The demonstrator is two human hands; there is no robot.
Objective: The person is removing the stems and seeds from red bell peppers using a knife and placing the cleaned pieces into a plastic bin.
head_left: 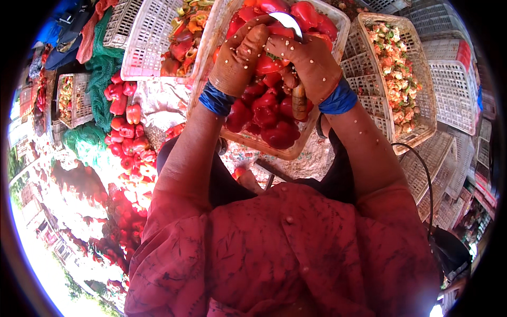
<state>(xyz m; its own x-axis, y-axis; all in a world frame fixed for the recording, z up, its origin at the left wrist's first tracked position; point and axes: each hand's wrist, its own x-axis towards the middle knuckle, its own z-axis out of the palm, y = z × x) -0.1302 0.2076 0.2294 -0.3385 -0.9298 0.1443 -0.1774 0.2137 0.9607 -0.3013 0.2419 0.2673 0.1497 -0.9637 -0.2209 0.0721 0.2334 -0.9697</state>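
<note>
From the head view we judge we are mid-cut, coring a red pepper (268,64); our left hand (238,57) is clenched around it above the crate of peppers (338,31), and our right hand (311,66) grips a curved knife (288,21). The next move seems to call for turning the blade carefully around the core, clear of the left fingers.

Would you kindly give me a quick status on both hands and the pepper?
Left hand gripping red pepper. Right hand holding knife, blade at the pepper. Both over crate of cut peppers. Nothing in the way.
</note>
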